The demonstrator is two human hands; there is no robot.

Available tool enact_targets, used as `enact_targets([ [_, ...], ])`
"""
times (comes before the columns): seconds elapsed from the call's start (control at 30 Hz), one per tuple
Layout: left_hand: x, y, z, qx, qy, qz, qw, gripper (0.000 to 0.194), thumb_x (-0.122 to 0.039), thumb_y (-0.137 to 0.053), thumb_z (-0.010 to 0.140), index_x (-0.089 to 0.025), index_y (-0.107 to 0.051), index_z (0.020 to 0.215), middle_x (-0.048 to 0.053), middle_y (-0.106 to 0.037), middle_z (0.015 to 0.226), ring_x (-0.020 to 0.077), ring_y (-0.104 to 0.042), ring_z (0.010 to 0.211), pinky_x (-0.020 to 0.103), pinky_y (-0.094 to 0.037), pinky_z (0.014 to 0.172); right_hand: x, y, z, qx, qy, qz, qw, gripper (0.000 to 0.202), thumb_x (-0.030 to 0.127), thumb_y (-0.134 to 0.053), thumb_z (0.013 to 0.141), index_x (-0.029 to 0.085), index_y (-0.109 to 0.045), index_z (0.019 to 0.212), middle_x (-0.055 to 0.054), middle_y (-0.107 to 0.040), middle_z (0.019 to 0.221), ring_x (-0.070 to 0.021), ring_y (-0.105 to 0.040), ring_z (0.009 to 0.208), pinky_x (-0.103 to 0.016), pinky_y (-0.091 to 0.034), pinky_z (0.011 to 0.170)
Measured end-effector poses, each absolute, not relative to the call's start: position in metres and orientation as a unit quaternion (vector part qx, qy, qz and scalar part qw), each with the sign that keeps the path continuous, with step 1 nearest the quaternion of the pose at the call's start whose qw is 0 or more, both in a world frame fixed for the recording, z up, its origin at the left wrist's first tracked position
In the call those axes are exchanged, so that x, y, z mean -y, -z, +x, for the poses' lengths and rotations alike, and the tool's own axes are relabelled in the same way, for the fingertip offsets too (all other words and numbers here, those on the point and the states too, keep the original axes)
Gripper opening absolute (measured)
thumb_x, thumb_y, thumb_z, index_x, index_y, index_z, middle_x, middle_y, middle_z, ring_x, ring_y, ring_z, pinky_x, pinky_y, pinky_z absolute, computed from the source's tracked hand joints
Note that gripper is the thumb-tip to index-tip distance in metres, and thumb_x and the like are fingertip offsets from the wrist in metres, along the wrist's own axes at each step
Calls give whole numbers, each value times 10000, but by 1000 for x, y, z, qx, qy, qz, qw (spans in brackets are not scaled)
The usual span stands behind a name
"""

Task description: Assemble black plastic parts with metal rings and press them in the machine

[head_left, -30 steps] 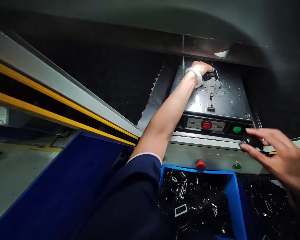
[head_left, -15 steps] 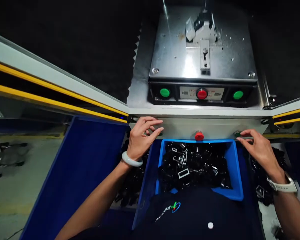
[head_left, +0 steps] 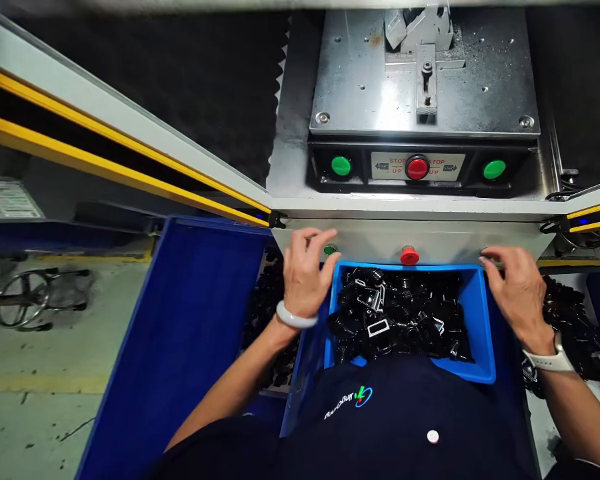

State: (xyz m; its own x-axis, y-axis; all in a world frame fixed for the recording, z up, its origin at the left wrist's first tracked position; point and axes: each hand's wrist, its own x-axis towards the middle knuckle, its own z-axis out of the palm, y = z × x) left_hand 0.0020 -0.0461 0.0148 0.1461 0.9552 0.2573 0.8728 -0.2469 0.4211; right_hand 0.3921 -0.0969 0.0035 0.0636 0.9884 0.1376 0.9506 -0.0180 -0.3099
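Note:
My left hand is raised in front of the machine's pale front panel, empty, its fingers apart around a small green button. At the panel's other end my right hand curves its fingers, with thumb and fingertips apart and nothing between them. Its fingertips cover most of the spot where the right button sits; whether they touch it I cannot tell. Between the hands a red mushroom button sticks out of the panel. Below it stands a blue bin full of glossy black parts.
Behind the panel, a metal plate carries a clamping fixture, partly cut off at the top. A control box with green buttons and a red button fronts it. Yellow-edged bars flank the opening. More black parts lie right.
My view has tipped downward, cutting off the fixture's top. My left fingers have lifted and spread, exposing the green button. My right fingers now cover the button seen beside them before.

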Motion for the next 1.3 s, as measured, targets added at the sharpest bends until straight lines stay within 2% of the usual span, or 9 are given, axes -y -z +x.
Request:
enact_targets([
  [0.1,77,-28,43,-485,-232,835,115,188,-311,-654,1024,-196,-712,1161,97,-701,1121,239,-645,1010,371,-490,844,113,5,360,771,-101,-629,7,315,201,-460,1051,271,-698,1246,-56,-731,1134,-185,-700,868,-285,-448,627],
  [0.2,100,-28,81,-381,-144,910,76,308,-348,-675,1018,-176,-685,1272,124,-710,1286,264,-640,1094,398,-478,861,114,22,329,786,-151,-586,-130,474,84,-446,997,271,-650,1381,-70,-740,1124,-185,-718,840,-270,-398,552],
  [0.43,113,-11,101,-368,-51,925,76,412,-53,-500,1016,-102,-625,1405,138,-720,1082,245,-653,980,394,-520,858,107,35,316,781,-159,-589,-130,451,85,-436,992,218,-668,1355,-115,-728,1157,-247,-723,991,-298,-533,657],
  [0.6,98,-40,79,-428,-236,745,454,259,-191,-643,943,-156,-740,1180,140,-649,1158,200,-617,937,352,-551,829,125,27,331,763,-232,-603,26,420,159,-375,1054,235,-613,1391,-120,-656,1348,-232,-706,1103,-325,-611,773],
  [0.7,81,-55,68,-439,-283,460,718,258,-354,-723,922,-180,-746,1112,115,-680,1157,161,-627,883,303,-545,785,133,20,337,704,-311,-611,186,342,295,-422,1087,238,-597,1376,-105,-694,1257,-215,-722,1086,-374,-620,931],
  [0.77,73,-57,65,-430,-296,301,798,397,-413,-779,885,-196,-729,1214,94,-703,1091,160,-637,890,280,-537,764,135,11,339,639,-334,-644,255,346,414,-545,1054,233,-588,1346,-90,-723,1155,-208,-739,1009,-362,-635,886],
  [0.87,67,-53,67,-419,-324,226,817,497,-440,-856,824,-191,-744,1239,81,-712,1083,143,-631,896,260,-539,777,132,-14,338,570,-346,-676,315,351,493,-666,983,227,-634,1209,-59,-736,1033,-175,-732,854,-309,-634,764],
  [1.07,67,-47,77,-421,-346,261,797,411,-436,-871,821,-173,-777,1123,106,-737,1187,181,-688,965,359,-591,918,114,-72,317,609,-315,-629,368,161,400,-685,985,285,-791,1025,-39,-703,1036,-152,-679,909,-250,-585,707],
  [1.3,61,-54,87,-417,-363,345,758,369,-415,-858,832,-161,-782,1089,112,-735,1231,202,-709,1011,357,-629,883,86,-81,294,605,-385,-607,343,201,419,-732,941,218,-743,945,-34,-727,915,-151,-681,789,-282,-584,712],
])
